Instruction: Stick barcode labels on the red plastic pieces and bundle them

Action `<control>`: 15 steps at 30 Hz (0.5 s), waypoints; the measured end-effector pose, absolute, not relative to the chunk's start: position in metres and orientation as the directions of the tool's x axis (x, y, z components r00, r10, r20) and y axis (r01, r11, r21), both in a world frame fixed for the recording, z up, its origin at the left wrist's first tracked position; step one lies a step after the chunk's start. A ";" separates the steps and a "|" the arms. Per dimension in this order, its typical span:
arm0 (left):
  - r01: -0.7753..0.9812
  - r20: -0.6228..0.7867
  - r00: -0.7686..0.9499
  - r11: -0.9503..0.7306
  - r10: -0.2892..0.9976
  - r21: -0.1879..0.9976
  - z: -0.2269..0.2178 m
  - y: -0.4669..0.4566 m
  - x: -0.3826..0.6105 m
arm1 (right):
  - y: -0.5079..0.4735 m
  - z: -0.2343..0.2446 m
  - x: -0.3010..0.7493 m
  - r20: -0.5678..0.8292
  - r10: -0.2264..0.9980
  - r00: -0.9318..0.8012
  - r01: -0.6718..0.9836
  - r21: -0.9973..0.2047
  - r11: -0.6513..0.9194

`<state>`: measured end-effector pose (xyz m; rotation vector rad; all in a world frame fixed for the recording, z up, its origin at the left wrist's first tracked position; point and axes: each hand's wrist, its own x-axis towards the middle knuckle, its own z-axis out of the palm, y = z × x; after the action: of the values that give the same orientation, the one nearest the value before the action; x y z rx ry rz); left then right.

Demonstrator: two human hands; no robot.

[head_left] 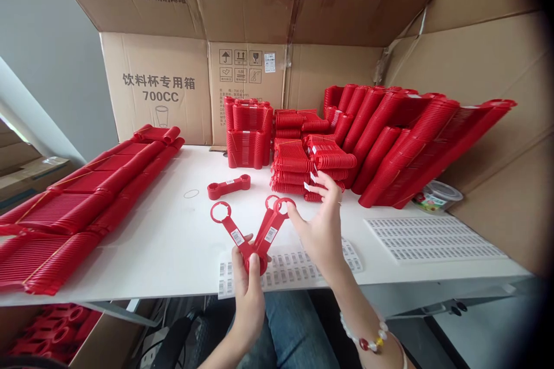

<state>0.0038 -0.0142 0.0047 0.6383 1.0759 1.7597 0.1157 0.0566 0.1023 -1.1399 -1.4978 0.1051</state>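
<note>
In the head view, the left hand (247, 282) grips a fan of red ring-ended pieces (262, 236) by their near end, over the near edge of the white table (164, 253). The right hand (322, 229) is spread, white labels (307, 187) at its fingertips, its thumb at the fan's right ring (whether touching, I cannot tell). Red stacks (245, 150) stand far; a label sheet (433, 238) lies right.

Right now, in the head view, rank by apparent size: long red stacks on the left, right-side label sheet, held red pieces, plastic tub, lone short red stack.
1. Long red stacks
2. Label sheet
3. Held red pieces
4. Plastic tub and short red stack: too close to rank
</note>
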 end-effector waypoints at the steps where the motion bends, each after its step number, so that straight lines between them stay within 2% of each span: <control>1: -0.422 -0.014 -0.422 -0.183 0.907 0.888 0.009 -0.015 0.004 | 0.055 0.108 0.116 0.723 0.670 0.168 0.581 -0.622 0.525; 5: -0.307 0.086 -0.343 -0.198 0.935 0.931 0.023 -0.020 0.000 | 0.053 0.131 0.110 0.735 0.667 0.123 0.583 -0.597 0.550; 8: -0.199 0.120 -0.164 -0.152 0.979 0.968 0.029 -0.022 -0.012 | 0.053 0.143 0.100 0.761 0.647 0.045 0.605 -0.537 0.589; 11: -0.147 0.098 0.008 -0.096 0.995 0.984 0.033 -0.023 -0.023 | 0.050 0.152 0.088 0.760 0.646 -0.070 0.602 -0.484 0.635; 15: -0.235 -0.020 -0.006 0.018 1.000 0.972 0.036 -0.024 -0.026 | 0.042 0.160 0.083 0.712 0.663 -0.230 0.529 -0.480 0.700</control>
<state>-0.0263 -0.0244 0.0356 1.0151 1.0486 1.3040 0.0832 0.0420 0.1604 -0.9268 -1.8981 0.1661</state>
